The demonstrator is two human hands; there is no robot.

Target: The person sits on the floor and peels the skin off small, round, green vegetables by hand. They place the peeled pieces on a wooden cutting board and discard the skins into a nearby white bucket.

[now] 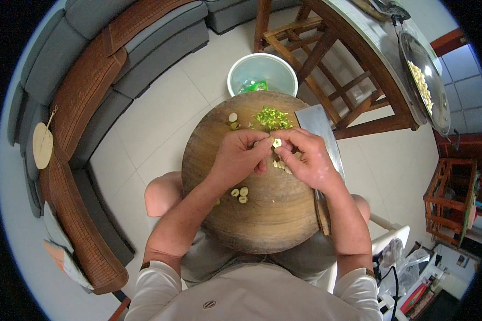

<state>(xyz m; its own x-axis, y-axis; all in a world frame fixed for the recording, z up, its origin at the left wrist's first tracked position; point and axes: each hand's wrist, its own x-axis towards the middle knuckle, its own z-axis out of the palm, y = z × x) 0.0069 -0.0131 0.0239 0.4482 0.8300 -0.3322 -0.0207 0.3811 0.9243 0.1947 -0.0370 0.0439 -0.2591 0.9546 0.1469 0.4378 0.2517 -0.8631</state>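
Above a round wooden chopping block point(273, 212), my left hand point(243, 154) and my right hand point(307, 156) meet fingertip to fingertip. Between them is a small cut seed point(277, 143) with a pale face and a green centre, pinched by my right thumb and forefinger. My left thumb and forefinger close on its left side. Just beyond my fingers lies a heap of chopped green bits point(273, 118). Pale peeled pieces point(282, 165) lie partly hidden under my right hand. Three green-rimmed cut seeds point(241, 194) rest near my left forearm, and a pale one point(233, 117) sits farther back.
A broad-bladed cleaver point(319, 124) lies along the block's right edge, its handle near my right forearm. Behind the block stands a plastic bucket point(262, 60) with green packaging inside. A glass-lidded pan point(425, 84) holds pale pieces on the table at right. A grey sofa point(164, 52) curves around the left.
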